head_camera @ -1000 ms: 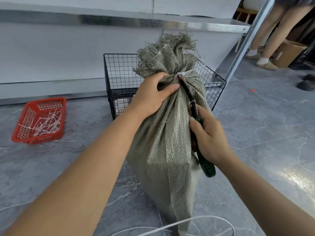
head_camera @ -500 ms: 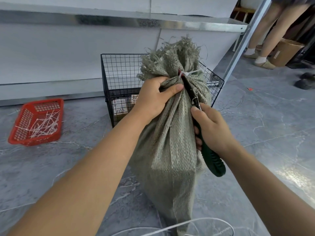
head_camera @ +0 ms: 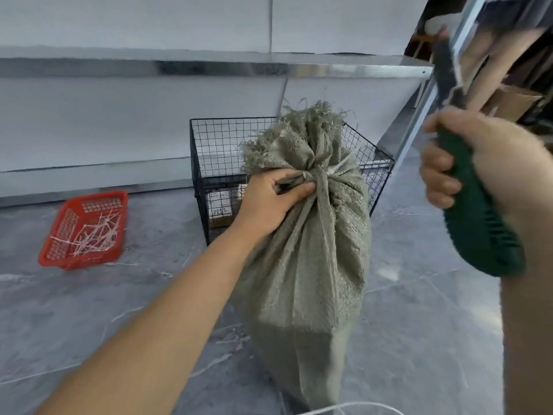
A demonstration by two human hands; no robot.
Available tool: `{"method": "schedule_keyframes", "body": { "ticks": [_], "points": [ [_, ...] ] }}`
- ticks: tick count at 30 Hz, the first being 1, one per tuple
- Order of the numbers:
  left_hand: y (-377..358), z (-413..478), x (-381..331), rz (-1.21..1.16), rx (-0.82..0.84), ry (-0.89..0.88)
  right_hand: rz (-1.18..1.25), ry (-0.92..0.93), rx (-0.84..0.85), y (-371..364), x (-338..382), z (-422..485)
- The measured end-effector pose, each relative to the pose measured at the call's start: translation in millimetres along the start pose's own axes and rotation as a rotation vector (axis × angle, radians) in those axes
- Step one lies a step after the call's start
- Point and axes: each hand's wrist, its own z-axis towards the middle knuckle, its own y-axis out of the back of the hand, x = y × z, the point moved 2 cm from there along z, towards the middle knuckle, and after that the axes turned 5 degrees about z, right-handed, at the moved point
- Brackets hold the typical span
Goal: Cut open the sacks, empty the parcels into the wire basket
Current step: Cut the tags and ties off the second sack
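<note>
Woven grey-green plastic cloth, coarse and loose-threaded: sack [head_camera: 308, 265] upright on the grey marbled floor [head_camera: 89, 310], top frayed into a ragged tuft. Bunched neck clamped in the left hand [head_camera: 269, 202], thumb and fingers pinching the gathered folds. Just right of that grip, a thin white tie [head_camera: 341, 166], cut or whole impossible to tell. Directly behind the grip, black wire basket [head_camera: 221, 145] of square mesh, labelled parcels [head_camera: 221, 205] half hidden low inside. Well right of and above the grip, right hand [head_camera: 478, 169] fisted round the ribbed dark-green handle of a cutter [head_camera: 475, 229], clear of the sack; blade end smeared by blur. Far left, red perforated tray [head_camera: 83, 259] of white strips [head_camera: 92, 238]. Below, white cord [head_camera: 344, 407] cropped by the frame edge.
</note>
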Motion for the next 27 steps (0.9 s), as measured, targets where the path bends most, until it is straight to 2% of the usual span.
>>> {"method": "schedule_keyframes", "body": {
  "ticks": [2, 5, 8, 12, 18, 22, 27],
  "points": [
    [-5, -2, -5, -0.001, 0.016, -0.041, -0.191, -0.035, -0.015, -21, -26, 4],
    [-6, -1, -9, -0.026, -0.003, -0.045, -0.53, 0.082, -0.005, -49, -56, 9],
    [-6, -1, -8, 0.002, -0.036, -0.02, -0.646, 0.137, -0.104, -53, -63, 15],
    [-4, -2, -2, 0.064, -0.024, -0.012, -0.87, 0.196, -0.154, -55, -79, 19],
    [-4, -1, 6, 0.006, -0.042, 0.026, -0.683, 0.185, -0.344, -49, -86, 27],
    [-3, 0, 2, 0.079, -0.045, 0.002, -0.589, 0.166, -0.343, -47, -84, 30],
    [-7, 0, -1, 0.06, -0.038, 0.02, -0.551, 0.12, -0.268, -45, -82, 30]
  ]
}}
